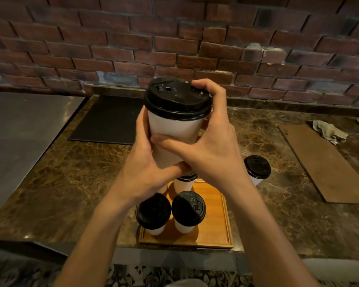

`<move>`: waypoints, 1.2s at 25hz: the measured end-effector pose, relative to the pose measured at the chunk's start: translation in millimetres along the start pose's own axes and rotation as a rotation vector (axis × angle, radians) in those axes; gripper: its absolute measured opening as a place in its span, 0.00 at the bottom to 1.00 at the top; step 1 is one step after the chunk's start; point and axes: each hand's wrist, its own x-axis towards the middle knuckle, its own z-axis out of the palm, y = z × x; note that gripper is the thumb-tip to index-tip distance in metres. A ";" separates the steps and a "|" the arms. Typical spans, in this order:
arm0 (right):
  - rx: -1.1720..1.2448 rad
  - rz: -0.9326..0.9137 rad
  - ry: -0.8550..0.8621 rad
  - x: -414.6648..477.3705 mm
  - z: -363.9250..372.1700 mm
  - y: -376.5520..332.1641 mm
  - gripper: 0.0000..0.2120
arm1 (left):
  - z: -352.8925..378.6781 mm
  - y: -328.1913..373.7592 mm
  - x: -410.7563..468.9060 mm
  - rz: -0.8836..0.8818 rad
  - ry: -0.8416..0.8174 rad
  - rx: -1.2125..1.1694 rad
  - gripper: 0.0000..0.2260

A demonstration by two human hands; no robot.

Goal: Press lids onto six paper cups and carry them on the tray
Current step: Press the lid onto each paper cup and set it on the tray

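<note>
While the left hand (147, 162) gripped the white cup (172, 129) at frame centre, the right hand (211, 146) curled over its black lid (174, 100); lidded cups (188, 208) stood on the tray (216, 224).

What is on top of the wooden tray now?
Three lidded cups show on the tray: two in front, one behind. The left hand and right hand cover its far part; more cannot be told.

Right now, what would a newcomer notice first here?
A white paper cup with a black lid is raised in mid-frame: the left hand grips its lower body and the right hand clasps it, fingers curled over the lid's rim. Below, at least three lidded cups stand on a wooden tray at the near edge of the marble counter; a lone cup stands right of it.
</note>
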 end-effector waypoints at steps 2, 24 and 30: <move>0.013 -0.003 -0.003 -0.4 -1.9 0.3 0.45 | 10.6 -6.7 6.0 0.019 0.041 -0.096 0.52; -0.619 -0.062 -0.141 45.6 -24.6 -54.4 0.17 | 40.9 1.5 7.2 -0.019 0.220 0.026 0.35; -0.061 -0.315 -0.556 54.3 -52.3 -38.0 0.11 | 13.4 3.5 9.5 -0.004 -0.109 -0.134 0.35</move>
